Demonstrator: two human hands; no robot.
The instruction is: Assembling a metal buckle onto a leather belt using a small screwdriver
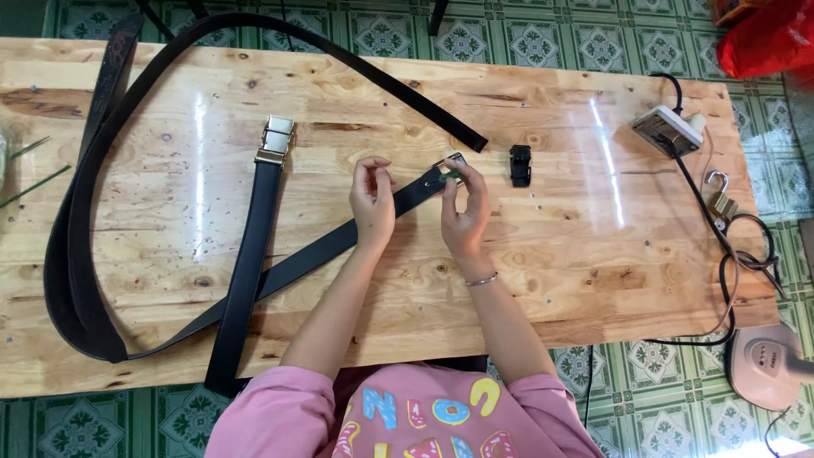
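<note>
The black belt [339,246] under work lies diagonally on the wooden counter [593,254], its long axis running from lower left up to upper right, the working end pointing toward the far right. At that end sits a small metal buckle frame [455,161], raised slightly off the surface.

The right hand [465,212] stands upright on its wrist, fingers curled upward, thumb and forefinger pinching a small green piece [454,175] against the buckle end. The left hand [371,199] is likewise raised, fingertips pinched together just above the strap; what it holds, if anything, cannot be told. Both forearms come in from the near edge.

A second black belt [254,254] with a gold-toned buckle [275,142] lies just left, crossing over the first near the front edge. A long dark strap [76,254] loops around the left side. A small black clip [520,164] rests just right of the hands. A white power strip [670,129], a padlock [721,199] and cables [738,263] occupy the right end.
</note>
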